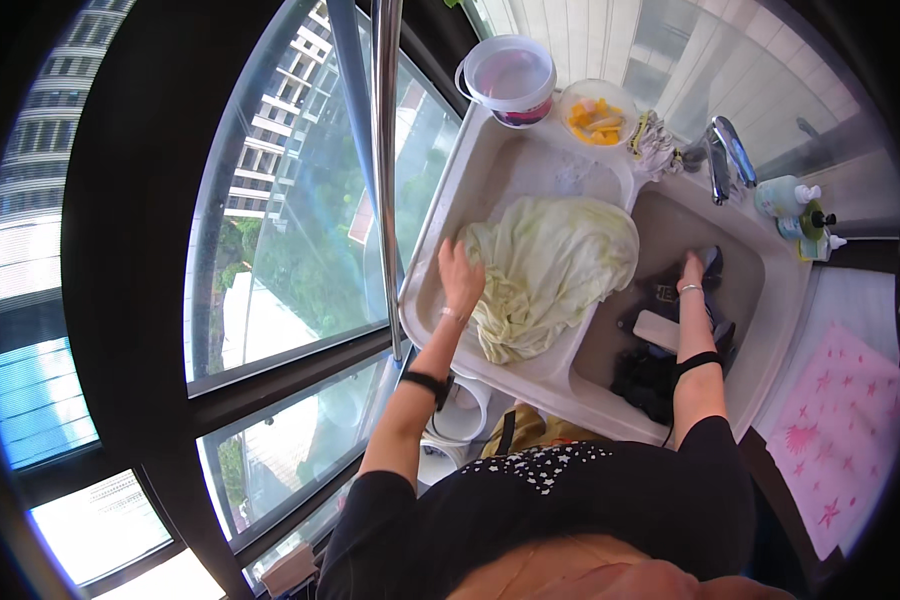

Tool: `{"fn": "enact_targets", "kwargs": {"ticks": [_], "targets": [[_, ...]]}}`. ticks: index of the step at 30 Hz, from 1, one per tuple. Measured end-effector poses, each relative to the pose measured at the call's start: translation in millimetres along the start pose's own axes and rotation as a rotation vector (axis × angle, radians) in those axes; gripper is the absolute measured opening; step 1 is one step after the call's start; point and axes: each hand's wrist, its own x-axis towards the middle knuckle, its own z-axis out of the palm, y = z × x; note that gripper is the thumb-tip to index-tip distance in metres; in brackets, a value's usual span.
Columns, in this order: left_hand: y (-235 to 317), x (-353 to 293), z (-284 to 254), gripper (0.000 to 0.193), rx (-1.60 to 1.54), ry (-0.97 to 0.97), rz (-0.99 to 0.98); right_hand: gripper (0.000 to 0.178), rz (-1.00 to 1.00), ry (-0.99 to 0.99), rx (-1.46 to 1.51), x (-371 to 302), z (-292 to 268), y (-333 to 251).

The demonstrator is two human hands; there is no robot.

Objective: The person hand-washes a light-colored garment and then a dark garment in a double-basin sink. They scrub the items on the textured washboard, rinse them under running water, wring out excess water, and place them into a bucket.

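Note:
A wet, pale yellow-green cloth [560, 250] lies heaped across the left side of a double-basin sink [570, 365]. At its left edge is my left hand [461, 276], open with the fingers stretched out, touching or just above the fabric. My right hand [691, 270] reaches down into the right basin against dark wet cloth [712, 268]; its fingers are mostly hidden, so its grip does not show. Murky water surrounds the dark garments. Near my right wrist lies a pale, block-shaped bar [656, 331], with a black bunched cloth [642, 382] below it.
A lidded bucket [511, 80] and a bowl of yellow-orange pieces [595, 118] stand on the back rim. A chrome faucet [727, 160] and several bottles [790, 200] are at the right. A metal pole [386, 180] rises left of the sink; a pink patterned sheet [835, 430] lies right.

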Motion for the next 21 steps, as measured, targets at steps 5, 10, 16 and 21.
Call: {"fn": "enact_targets", "kwargs": {"ticks": [5, 10, 16, 21], "targets": [[34.4, 39.4, 37.8, 0.071, 0.139, -0.251, -0.174, 0.036, 0.415, -0.65, 0.237, -81.9, 90.8, -23.0], [46.4, 38.7, 27.4, 0.049, 0.038, -0.366, -0.271, 0.025, -0.813, -0.338, -1.042, -129.7, 171.7, -35.9], [51.8, 29.3, -46.5, 0.027, -0.635, -0.086, -0.442, 0.034, -0.579, -0.443, -1.621, -142.9, 202.5, -23.4], [97.7, 24.1, -113.3, 0.023, -0.857, 0.179, -0.323, 0.029, -0.524, -0.706, -1.107, -172.7, 231.5, -37.3]]}}
